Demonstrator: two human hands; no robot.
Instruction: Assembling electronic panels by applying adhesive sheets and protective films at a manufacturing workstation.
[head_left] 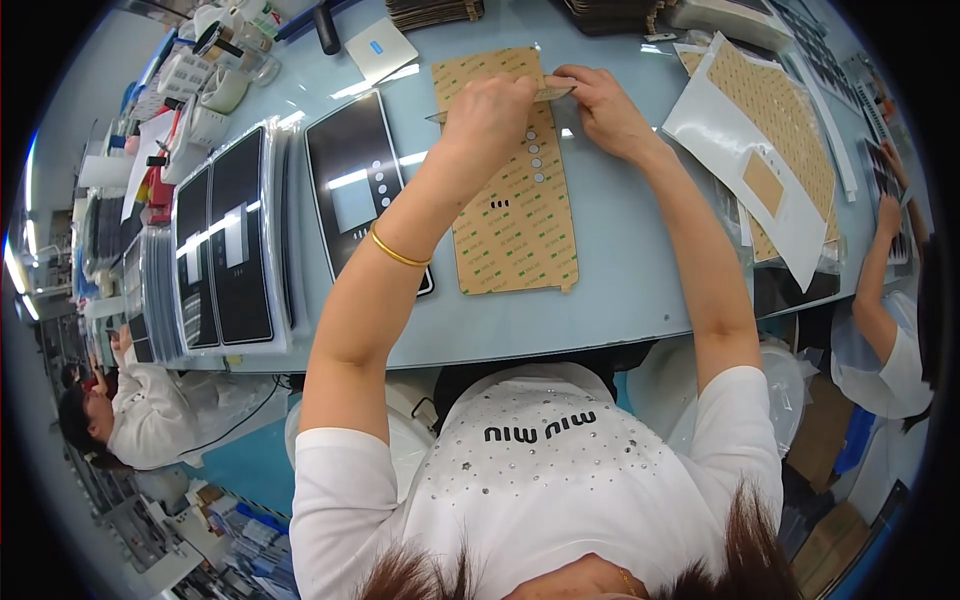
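Observation:
A tan patterned adhesive-backing sheet with small round holes and slots lies lengthwise in front of me. Over its far part, my left hand is closed on a thin flat strip, which sticks out on both sides of the fist. My right hand has its fingertips pinched together by the strip's right end, at the sheet's far right edge. What those fingertips grip is too small to make out. Left of the sheet rests a black panel with a pale window and several round holes.
Stacked black panels in clear film stand at the left. White and tan sheets overlap at the right. A pale square card and a black-handled tool lie farther back. Other people sit at both sides, a co-worker's arm at right.

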